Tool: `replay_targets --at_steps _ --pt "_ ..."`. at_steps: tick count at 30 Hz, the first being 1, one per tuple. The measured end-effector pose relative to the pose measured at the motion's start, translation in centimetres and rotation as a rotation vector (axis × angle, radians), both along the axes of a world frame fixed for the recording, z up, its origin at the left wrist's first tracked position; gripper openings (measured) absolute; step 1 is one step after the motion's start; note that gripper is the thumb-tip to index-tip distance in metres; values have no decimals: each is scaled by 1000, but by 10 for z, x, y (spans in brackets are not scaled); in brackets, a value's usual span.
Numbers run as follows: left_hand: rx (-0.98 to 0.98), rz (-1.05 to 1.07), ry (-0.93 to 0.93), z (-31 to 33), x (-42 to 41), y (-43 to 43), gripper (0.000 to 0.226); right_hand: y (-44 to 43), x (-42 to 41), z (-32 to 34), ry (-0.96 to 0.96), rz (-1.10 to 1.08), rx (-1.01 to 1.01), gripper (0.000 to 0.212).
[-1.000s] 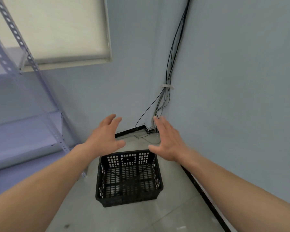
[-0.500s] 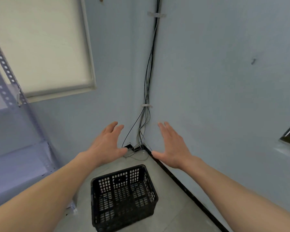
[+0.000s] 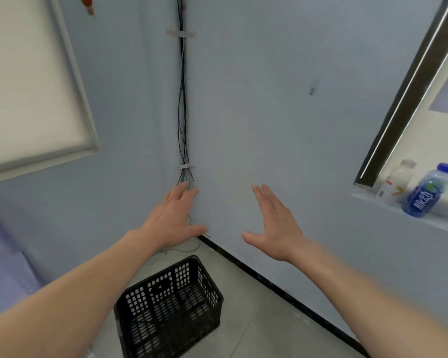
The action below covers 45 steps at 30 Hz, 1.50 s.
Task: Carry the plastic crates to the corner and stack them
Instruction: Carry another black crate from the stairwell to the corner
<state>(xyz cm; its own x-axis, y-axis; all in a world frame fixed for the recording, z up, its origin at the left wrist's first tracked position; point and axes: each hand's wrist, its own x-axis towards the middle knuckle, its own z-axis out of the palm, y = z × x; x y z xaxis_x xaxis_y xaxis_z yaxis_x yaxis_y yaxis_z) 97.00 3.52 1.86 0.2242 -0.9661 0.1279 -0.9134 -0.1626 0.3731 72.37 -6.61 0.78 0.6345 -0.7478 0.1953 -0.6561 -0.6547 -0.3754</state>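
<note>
Crate (image 3: pixel 168 306), black plastic with lattice sides, sits upright on the floor (image 3: pixel 256 319) in the corner zone. It is near the black baseboard (image 3: pixel 269 285) of the right wall and a little short of the point where the two walls meet. It looks empty and nothing is stacked on it. No other crate is in view, so the stack is one crate high at most. Left grip (image 3: pixel 171 220) is spread, fingers straight, holding nothing, and is raised well above the crate, in front of the corner cables (image 3: pixel 183 112). Right grip (image 3: pixel 277 228) is also spread and empty, palm turned inward, apart from the left one and not touching the crate or the wall. Judgement: the first crate is delivered to the corner and released, so the carry part for this one is done. What is left is fetching the remaining crates from somewhere out of view and setting each on top of this one; how many remain cannot be told. The crate stands slightly angled to the walls, so it may want a nudge square before the next one goes on. Also in view are a window blind (image 3: pixel 23 86) at upper left, and a blue bottle (image 3: pixel 424 195) and a white bottle (image 3: pixel 396 182) on a ledge (image 3: pixel 367 198) at right.
</note>
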Motion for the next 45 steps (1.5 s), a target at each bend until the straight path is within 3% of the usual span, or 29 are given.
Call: replay_targets --at_steps 8,16,26,32,45 --pt "-26 -173 -4 5 -92 -40 100 -1 -100 9 -5 -88 13 108" --pt "-54 -301 86 10 -210 -77 116 0 -222 13 11 -196 7 116" --pt "-84 -626 89 3 -346 -117 98 30 -356 15 32 -488 2 119" --pt "-59 -803 99 -5 -407 -131 110 68 -403 12 4 -741 7 123" --pt "-9 -1140 170 -42 -475 -122 110 159 -444 -16 -20 -1151 4 117"
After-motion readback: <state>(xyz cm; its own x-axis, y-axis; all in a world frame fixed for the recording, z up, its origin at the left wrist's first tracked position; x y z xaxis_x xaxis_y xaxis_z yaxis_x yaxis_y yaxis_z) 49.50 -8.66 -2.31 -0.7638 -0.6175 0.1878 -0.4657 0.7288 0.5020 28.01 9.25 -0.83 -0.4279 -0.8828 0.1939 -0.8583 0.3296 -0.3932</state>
